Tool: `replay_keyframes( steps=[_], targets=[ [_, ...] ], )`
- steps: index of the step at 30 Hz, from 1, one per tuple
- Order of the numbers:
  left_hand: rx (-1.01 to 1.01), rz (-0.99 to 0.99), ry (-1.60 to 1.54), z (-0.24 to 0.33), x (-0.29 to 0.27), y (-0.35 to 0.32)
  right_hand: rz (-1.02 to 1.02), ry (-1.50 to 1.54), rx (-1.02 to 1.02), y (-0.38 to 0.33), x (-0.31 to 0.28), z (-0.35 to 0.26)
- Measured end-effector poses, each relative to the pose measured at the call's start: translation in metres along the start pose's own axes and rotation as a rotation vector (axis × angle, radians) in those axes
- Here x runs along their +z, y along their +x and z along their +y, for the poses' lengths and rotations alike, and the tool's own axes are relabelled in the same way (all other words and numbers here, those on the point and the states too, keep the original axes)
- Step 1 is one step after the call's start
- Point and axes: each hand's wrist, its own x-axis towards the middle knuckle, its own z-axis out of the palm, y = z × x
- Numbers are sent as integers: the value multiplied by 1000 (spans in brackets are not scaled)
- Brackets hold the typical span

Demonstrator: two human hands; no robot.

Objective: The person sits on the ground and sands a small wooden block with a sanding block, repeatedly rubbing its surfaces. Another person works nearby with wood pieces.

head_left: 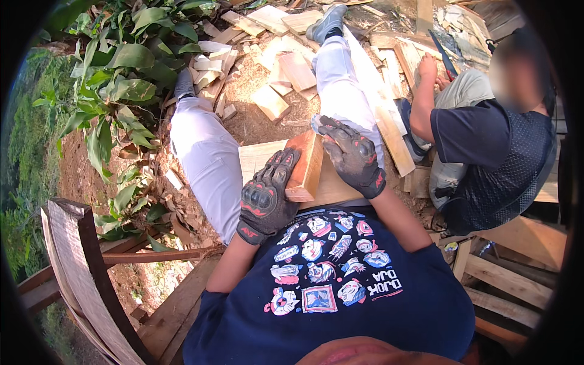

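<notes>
A reddish-brown wooden block (pixel 308 165) stands on a pale board (pixel 258 157) that lies across my lap. My left hand (pixel 267 191), in a black glove with red trim, is closed along the block's left side and steadies it. In a matching glove, my right hand (pixel 351 155) is just right of the block's far end. Its fingers are bent around a small, pale, shiny thing (pixel 315 123), mostly hidden by the glove, whose kind I cannot make out. Whether that thing touches the block is unclear.
Wood offcuts (pixel 271 103) litter the ground between my legs. At the right sits another person (pixel 486 134), hand near a long dark blade (pixel 443 55). Leafy plants (pixel 131 61) grow at the left. A curved timber (pixel 85 267) rises at lower left; planks (pixel 511 280) lie at lower right.
</notes>
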Motion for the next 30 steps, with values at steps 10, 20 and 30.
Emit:
replay_keyframes(
  steps=[10, 20, 30],
  targets=[
    [-28, 151, -94, -13, 8, 9, -196, 29, -75, 30, 1, 12],
    [28, 182, -51, -22, 21, 2, -172, 58, -174, 31, -2, -19],
    [88, 173, -12, -20, 18, -1, -558, 400, 396, 68, -33, 23]
  ],
)
